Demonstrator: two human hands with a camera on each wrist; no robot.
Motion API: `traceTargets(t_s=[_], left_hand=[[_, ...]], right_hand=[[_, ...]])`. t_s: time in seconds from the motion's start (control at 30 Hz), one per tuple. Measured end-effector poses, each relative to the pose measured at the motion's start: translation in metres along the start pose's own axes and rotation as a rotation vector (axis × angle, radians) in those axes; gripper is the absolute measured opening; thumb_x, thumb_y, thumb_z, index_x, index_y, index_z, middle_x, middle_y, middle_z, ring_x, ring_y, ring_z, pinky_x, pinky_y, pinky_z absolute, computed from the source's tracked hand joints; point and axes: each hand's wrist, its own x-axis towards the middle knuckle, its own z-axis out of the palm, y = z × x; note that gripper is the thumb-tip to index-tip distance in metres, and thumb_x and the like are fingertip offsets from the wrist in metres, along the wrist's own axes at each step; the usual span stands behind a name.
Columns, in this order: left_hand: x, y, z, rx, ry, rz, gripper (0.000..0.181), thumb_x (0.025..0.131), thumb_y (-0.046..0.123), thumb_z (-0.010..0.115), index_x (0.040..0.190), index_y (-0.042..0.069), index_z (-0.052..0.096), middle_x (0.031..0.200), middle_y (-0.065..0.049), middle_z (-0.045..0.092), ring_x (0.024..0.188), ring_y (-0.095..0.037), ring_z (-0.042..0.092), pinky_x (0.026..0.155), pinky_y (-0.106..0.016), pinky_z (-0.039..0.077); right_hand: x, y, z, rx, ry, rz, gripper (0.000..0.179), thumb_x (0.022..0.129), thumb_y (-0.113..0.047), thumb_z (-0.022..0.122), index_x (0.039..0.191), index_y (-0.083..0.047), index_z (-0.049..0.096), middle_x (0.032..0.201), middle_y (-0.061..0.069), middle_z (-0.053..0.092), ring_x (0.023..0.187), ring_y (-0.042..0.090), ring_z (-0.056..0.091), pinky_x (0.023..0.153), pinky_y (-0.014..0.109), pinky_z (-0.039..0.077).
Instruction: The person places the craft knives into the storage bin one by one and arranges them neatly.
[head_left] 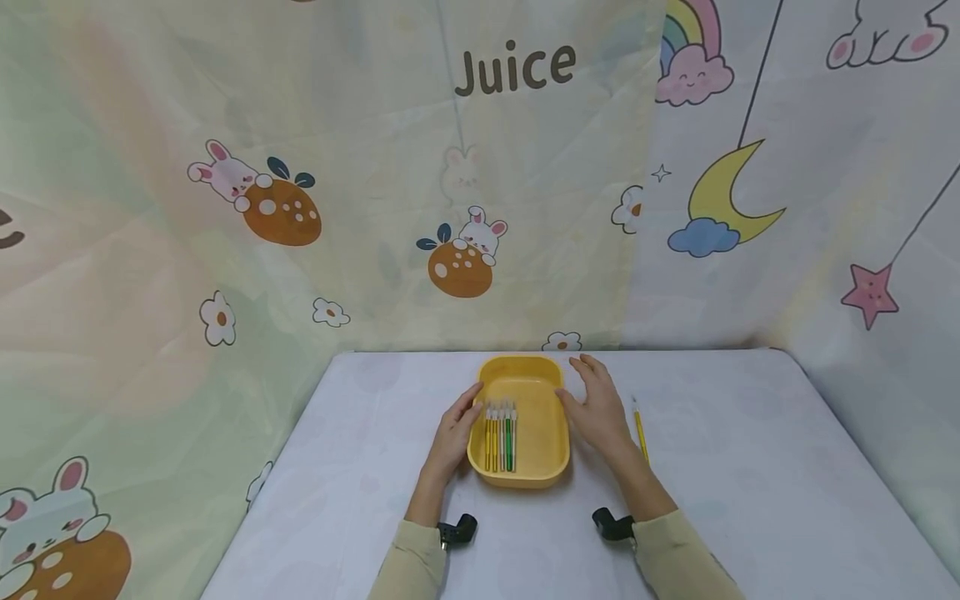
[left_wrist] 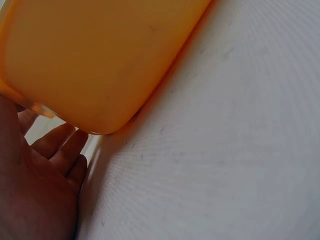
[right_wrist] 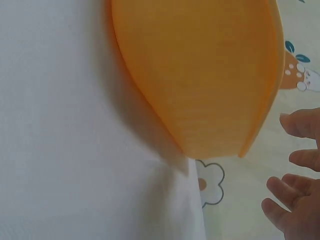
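A yellow plastic tray (head_left: 543,433) with rounded corners rests on the table, its outer wall filling much of both wrist views. Several pencils (head_left: 501,437), yellow, pale and green, lie side by side in its left half, tips pointing away. My left hand (head_left: 453,429) is at the tray's left side, its loosely bent fingers (left_wrist: 67,155) touching or very near the wall. At the right side, my right hand (head_left: 597,407) has its fingers spread. In the right wrist view, those fingers (right_wrist: 282,192) stand apart from the tray and hold nothing.
A single yellow pencil (head_left: 641,429) lies on the white-covered table (head_left: 750,483), right of the right forearm. A printed cloth (head_left: 375,167) with rabbits, flowers and a moon hangs behind the table's back edge. Black wrist cameras (head_left: 459,530) sit by both sleeves.
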Motion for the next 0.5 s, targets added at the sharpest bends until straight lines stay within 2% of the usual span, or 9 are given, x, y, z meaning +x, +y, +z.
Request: traceTargets(t_s=[0.5], left_hand=[[-0.002, 0.001, 0.000, -0.006, -0.001, 0.003, 0.046, 0.110, 0.035, 0.051, 0.156, 0.027, 0.050, 0.164, 0.010, 0.043, 0.158, -0.019, 0.029, 0.132, -0.048, 0.019]], right_hand=[[0.003, 0.027, -0.021, -0.029, 0.008, 0.086, 0.065, 0.100, -0.027, 0.068, 0.154, -0.001, 0.044, 0.165, 0.023, 0.031, 0.153, 0.045, 0.031, 0.123, 0.065, 0.030]])
